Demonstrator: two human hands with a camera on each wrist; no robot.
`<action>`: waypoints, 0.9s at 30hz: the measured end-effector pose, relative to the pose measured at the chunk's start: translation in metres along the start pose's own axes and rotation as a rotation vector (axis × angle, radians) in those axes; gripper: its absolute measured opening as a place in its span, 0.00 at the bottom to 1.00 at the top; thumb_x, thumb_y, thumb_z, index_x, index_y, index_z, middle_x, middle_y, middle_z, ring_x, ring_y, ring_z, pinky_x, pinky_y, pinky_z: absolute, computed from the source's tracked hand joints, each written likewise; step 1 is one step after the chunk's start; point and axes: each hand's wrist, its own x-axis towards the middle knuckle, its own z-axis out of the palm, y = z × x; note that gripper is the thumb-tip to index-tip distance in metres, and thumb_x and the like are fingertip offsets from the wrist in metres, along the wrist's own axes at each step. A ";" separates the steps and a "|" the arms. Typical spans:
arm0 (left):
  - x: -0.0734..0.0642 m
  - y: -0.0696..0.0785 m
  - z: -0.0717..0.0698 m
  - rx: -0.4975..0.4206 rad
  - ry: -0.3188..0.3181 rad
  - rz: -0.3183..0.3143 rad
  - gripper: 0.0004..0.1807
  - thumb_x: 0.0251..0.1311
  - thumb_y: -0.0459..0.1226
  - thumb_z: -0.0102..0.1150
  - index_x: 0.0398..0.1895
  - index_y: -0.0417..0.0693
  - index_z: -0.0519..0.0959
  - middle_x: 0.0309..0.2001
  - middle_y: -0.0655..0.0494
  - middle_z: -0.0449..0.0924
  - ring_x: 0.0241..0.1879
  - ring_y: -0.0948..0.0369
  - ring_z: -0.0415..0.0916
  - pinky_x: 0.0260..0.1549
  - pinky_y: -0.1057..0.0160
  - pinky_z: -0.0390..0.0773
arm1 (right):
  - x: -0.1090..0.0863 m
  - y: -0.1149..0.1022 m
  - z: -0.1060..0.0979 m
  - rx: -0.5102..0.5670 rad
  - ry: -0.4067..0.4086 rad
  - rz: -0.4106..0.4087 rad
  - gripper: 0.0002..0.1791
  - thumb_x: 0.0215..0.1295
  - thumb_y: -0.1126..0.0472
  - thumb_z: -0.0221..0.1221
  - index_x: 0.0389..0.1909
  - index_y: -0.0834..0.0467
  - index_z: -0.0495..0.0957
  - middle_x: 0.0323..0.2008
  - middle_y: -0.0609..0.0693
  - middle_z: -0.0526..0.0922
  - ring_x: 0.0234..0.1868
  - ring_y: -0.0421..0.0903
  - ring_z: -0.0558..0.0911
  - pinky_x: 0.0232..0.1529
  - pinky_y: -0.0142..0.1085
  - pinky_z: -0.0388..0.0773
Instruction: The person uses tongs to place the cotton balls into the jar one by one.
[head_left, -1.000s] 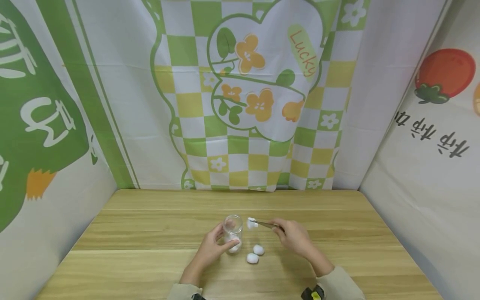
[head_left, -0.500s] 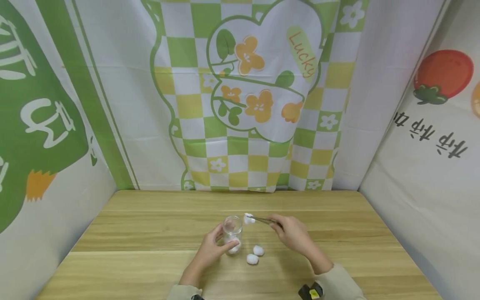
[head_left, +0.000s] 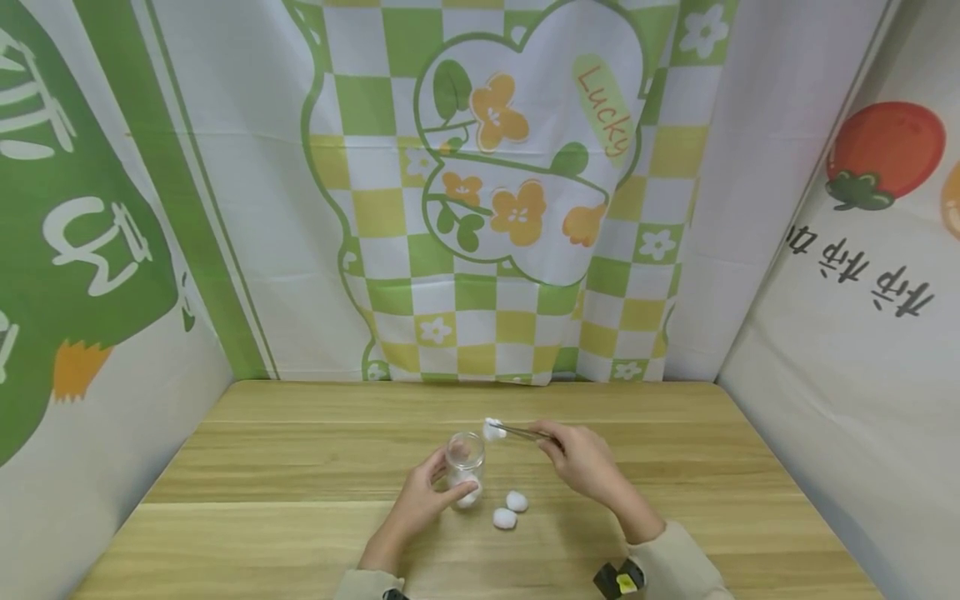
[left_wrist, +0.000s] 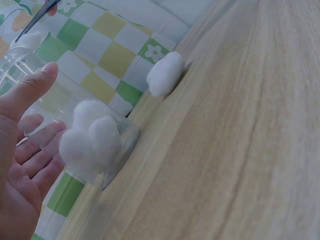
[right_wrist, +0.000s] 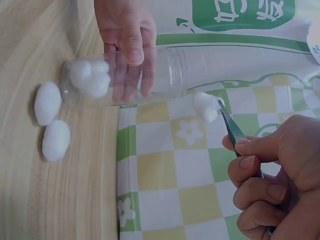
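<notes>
While the left hand [head_left: 422, 497] cupped the jar [head_left: 466, 469]: the right hand [right_wrist: 280, 185] held the tweezers [right_wrist: 232, 129] between thumb and forefinger, its other fingers curled in below.
Left hold: the thumb lay across the near side of the jar, and the fingers wrapped behind it, showing through the wall.
Tweezer tips: pressed together on one edge of the lifted cotton ball [right_wrist: 205, 106], which hung a little higher than the jar's rim and to its right, apart from it in the head view.
Cotton handling: probably almost weightless, soft and springy, apt to catch or shed fibres; a light nip well into the fluff would likely serve better than a wisp at the edge.
Jar handling: probably stiff, smooth and rather slippery, fragile if glass; its middle seemed the sound place to hold.
Cotton looks: white and matt, the lifted piece ragged and uneven.
Jar looks: clear, straight-sided and lidless, upright on the table [head_left: 300, 467], with several cotton balls [right_wrist: 91, 79] clustered at the bottom.
Loose cotton: two rounded pieces, the farther ball [head_left: 516, 501] and the nearer ball [head_left: 505, 518], lay close together right of the jar.
Backdrop: a green-and-yellow checked cloth [head_left: 476, 325] hung beyond the table.
</notes>
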 end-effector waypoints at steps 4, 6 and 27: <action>0.000 0.000 0.000 0.004 -0.001 -0.005 0.44 0.54 0.47 0.68 0.71 0.42 0.61 0.67 0.38 0.69 0.66 0.39 0.68 0.67 0.39 0.68 | 0.001 -0.003 -0.001 -0.001 0.006 0.004 0.12 0.66 0.63 0.57 0.49 0.52 0.81 0.15 0.41 0.69 0.16 0.32 0.58 0.16 0.23 0.52; 0.000 0.000 0.000 0.006 -0.003 -0.007 0.44 0.54 0.48 0.68 0.71 0.42 0.61 0.67 0.38 0.69 0.66 0.39 0.67 0.68 0.39 0.67 | 0.002 -0.005 -0.001 -0.002 0.013 0.001 0.12 0.66 0.63 0.57 0.49 0.52 0.81 0.15 0.41 0.69 0.16 0.32 0.58 0.16 0.23 0.52; -0.001 -0.001 0.000 -0.011 -0.014 0.018 0.40 0.55 0.44 0.68 0.69 0.43 0.63 0.67 0.41 0.70 0.67 0.42 0.68 0.69 0.38 0.65 | 0.005 -0.014 0.008 0.006 0.006 -0.063 0.12 0.66 0.62 0.57 0.49 0.52 0.81 0.16 0.42 0.71 0.15 0.30 0.58 0.15 0.23 0.53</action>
